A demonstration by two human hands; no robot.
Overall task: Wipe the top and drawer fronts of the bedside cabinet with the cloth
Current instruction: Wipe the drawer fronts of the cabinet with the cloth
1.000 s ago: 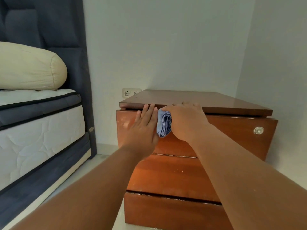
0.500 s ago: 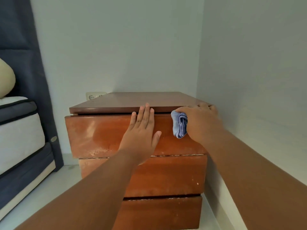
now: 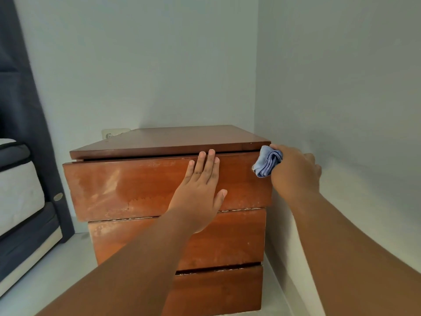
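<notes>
The bedside cabinet [image 3: 127,185] is reddish-brown wood with three drawer fronts and a darker flat top [image 3: 173,139]. The top drawer sticks out a little beyond the two below. My left hand [image 3: 200,185] lies flat, fingers spread, against the top drawer front near its upper edge. My right hand [image 3: 293,172] grips a folded blue cloth [image 3: 266,164] and presses it on the right end of the top drawer front, just under the top's right corner. The fingers of that hand reach past the cabinet's right edge.
A pale wall [image 3: 341,110] runs close along the cabinet's right side. A wall socket [image 3: 114,133] sits behind the top's left corner. A bed with white mattress [image 3: 18,192] and dark blue headboard [image 3: 20,99] stands at the left, with pale floor [image 3: 57,270] between.
My right hand has slid the cloth to the right along the top drawer front, from the middle to its right end. The left hand stayed flat on the drawer. The view swung rightward.
</notes>
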